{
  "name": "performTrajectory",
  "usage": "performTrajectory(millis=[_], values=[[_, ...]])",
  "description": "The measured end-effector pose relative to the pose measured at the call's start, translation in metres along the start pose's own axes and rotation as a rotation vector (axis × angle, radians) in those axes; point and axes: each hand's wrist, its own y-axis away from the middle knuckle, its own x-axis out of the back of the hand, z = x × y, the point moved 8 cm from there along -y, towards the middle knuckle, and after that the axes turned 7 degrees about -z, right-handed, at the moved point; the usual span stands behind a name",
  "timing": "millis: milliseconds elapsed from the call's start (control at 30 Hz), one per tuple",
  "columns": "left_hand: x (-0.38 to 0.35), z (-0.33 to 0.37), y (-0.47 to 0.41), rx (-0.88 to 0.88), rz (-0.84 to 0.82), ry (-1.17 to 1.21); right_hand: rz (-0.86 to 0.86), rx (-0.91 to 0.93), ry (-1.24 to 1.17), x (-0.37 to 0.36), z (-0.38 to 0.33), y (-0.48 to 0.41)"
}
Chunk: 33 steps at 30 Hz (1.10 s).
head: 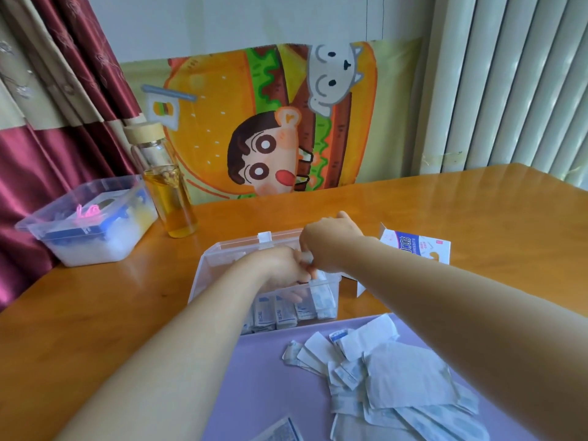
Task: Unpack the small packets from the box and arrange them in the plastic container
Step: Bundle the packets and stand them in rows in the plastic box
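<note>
A clear plastic container (216, 265) with its lid open stands mid-table, holding a row of white-and-blue small packets (286, 316) upright along its near wall. My left hand (280, 268) reaches inside it, fingers curled; what they touch is partly hidden. My right hand (331, 240) is above the container's right side, pinching a packet (321, 297) that hangs down into the right end. The opened white box (420, 246) lies just right of the container. A pile of loose packets (381, 370) lies on the purple mat (254, 370) in front.
A clear tub (89, 224) with blue and pink items stands at the left table edge. A glass bottle (168, 192) with yellow liquid stands beside it. A cartoon burger cloth (270, 122) hangs behind, with a curtain at left and a radiator at right.
</note>
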Motion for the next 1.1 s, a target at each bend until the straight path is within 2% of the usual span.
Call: performTrajectory(millis=[133,233,500,667,833,900,1000,1100], values=[[-0.002,-0.002,-0.004,0.085,-0.01,-0.056,0.029,0.028,0.082,-0.003,-0.005,0.0],[0.0,0.001,-0.008,0.089,-0.014,-0.075,0.072,0.028,0.052,0.0,-0.001,0.0],[0.001,0.009,-0.008,0.152,-0.006,-0.233,0.269,0.001,-0.373,0.024,0.032,0.022],[0.001,0.019,-0.006,0.181,0.016,-0.297,0.312,-0.02,-0.459,0.023,0.042,0.037],[0.014,0.038,0.015,0.135,0.14,-0.359,0.389,0.012,-0.538,0.034,0.041,0.068],[0.025,0.046,0.033,0.058,0.238,-0.372,0.427,0.037,-0.573,0.039,0.039,0.083],[0.035,0.043,0.072,-0.078,0.361,-0.359,0.368,0.121,-0.61,0.037,0.024,0.104],[0.021,0.02,0.104,-0.082,0.289,-0.328,0.193,0.229,-0.56,0.025,-0.007,0.118]])
